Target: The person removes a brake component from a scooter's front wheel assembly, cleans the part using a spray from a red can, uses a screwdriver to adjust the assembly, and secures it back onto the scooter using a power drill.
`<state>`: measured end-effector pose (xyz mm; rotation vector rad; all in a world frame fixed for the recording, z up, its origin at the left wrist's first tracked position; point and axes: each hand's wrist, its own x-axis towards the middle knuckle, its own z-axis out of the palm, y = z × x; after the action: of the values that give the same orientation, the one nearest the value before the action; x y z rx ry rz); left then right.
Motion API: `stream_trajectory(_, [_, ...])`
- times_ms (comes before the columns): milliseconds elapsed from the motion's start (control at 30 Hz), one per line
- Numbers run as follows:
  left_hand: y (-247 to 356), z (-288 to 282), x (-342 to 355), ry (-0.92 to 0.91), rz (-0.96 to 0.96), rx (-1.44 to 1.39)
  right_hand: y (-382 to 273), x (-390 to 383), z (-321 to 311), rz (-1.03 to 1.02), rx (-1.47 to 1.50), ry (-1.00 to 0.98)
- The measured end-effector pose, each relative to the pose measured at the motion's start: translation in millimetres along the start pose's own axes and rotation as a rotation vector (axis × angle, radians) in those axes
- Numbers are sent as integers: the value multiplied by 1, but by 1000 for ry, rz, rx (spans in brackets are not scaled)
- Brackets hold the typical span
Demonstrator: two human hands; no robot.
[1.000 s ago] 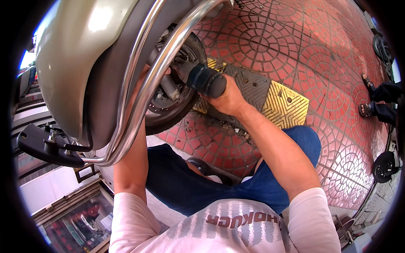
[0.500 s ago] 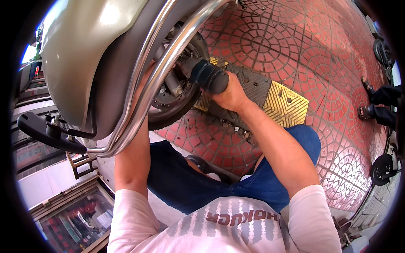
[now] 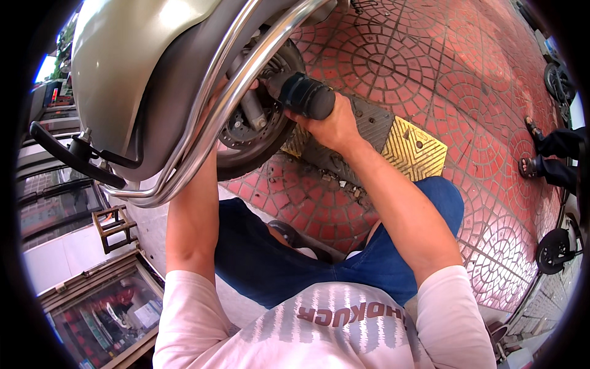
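My right hand [image 3: 332,126] is wrapped round a black cordless power tool [image 3: 307,96], whose nose points at the hub side of a scooter's wheel [image 3: 261,147]. A brake disc and a grey shock absorber [image 3: 252,109] show beside the tool. My left forearm [image 3: 193,227] reaches up behind the chrome guard bars [image 3: 224,120] towards the wheel. The left hand is mostly hidden by those bars, so its fingers cannot be made out. Above them hangs the scooter's olive-grey body [image 3: 123,74].
A black and yellow rubber ramp [image 3: 415,147] lies beside the wheel on red patterned paving [image 3: 387,37]. A glass-topped case [image 3: 104,320] and a small metal stool frame [image 3: 115,229] stand at left. Another person's sandalled feet [image 3: 528,166] and a loose wheel [image 3: 553,251] are at right.
The power tool and my right hand have shifted slightly upward in view, still at the wheel. The scooter's rear end has also shifted a little. My left arm stays behind the bars.
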<state>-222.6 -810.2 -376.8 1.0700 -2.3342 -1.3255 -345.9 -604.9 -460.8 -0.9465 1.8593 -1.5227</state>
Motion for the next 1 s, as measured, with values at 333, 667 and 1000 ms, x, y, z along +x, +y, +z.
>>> stream_trajectory(333, [15, 8, -7, 137, -3, 164, 19, 5, 1, -78, 124, -64])
stream_trajectory(667, [-28, 4, 39, 36, -116, -93, 25, 4, -5, -30, 20, -65])
stream_trajectory(1000, [-15, 1, 3, 63, 9, -8, 23, 4, 7, -69, 70, -20])
